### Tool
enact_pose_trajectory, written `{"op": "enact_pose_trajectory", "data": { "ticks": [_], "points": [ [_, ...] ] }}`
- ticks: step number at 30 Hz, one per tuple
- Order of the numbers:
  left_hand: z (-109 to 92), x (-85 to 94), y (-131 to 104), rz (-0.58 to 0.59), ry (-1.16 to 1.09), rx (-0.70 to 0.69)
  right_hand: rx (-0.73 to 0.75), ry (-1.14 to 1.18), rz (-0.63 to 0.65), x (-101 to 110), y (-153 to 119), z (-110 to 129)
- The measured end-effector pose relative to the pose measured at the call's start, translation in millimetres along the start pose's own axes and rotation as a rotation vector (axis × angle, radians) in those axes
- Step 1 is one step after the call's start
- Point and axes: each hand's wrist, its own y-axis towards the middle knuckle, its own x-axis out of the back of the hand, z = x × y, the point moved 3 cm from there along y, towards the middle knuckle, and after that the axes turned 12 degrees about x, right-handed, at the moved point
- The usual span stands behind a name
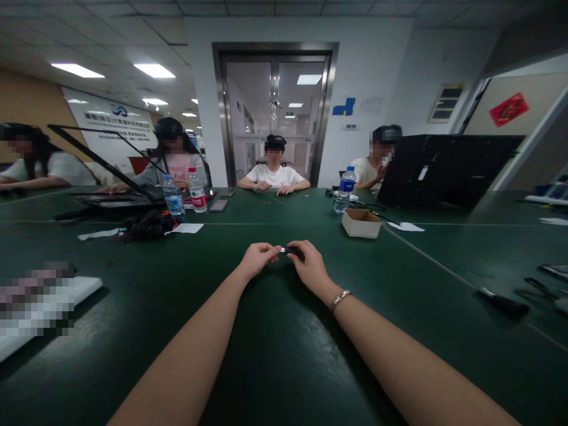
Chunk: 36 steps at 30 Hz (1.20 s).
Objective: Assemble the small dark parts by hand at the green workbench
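Observation:
Over the green table, my two hands meet at a small black stick with a silver metal end. My left hand pinches the silver end between thumb and fingertips. Wrapped round the black part is my right hand, which has a metal bracelet at its wrist. The stick lies roughly level between the hands. Its exact kind is too small to make out, and the fingers cover part of it.
A small open box stands beyond my right hand, near a water bottle. A black tangled bundle lies to the left, a black object with a silver tip to the right. Several people sit around the table.

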Motion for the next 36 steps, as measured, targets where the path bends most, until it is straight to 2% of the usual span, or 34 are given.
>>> {"op": "enact_pose_trajectory", "data": {
  "ticks": [11, 22, 27, 34, 36],
  "points": [
    [-1.8, -5.1, -1.1, 0.073, -0.005, 0.072, 0.021, 0.004, 0.015, -0.2, 1.1, 3.8],
    [-5.9, -5.3, -5.3, 0.061, -0.013, 0.065, 0.043, 0.061, 0.024, 1.1, 1.2, 10.3],
    [-3.3, -6.7, -4.0, 0.046, 0.043, -0.025, 0.013, 0.050, 0.016, -0.3, 2.0, 5.4],
    [-4.3, -4.1, -6.3, -0.068, 0.145, -0.274, -0.064, 0.015, 0.010, -2.6, 2.6, -2.2],
    [-5.6, -4.0, -6.8, -0.084, 0.140, -0.293, -0.080, 0.013, 0.012, -3.1, 2.6, -3.2]
  ]
}}
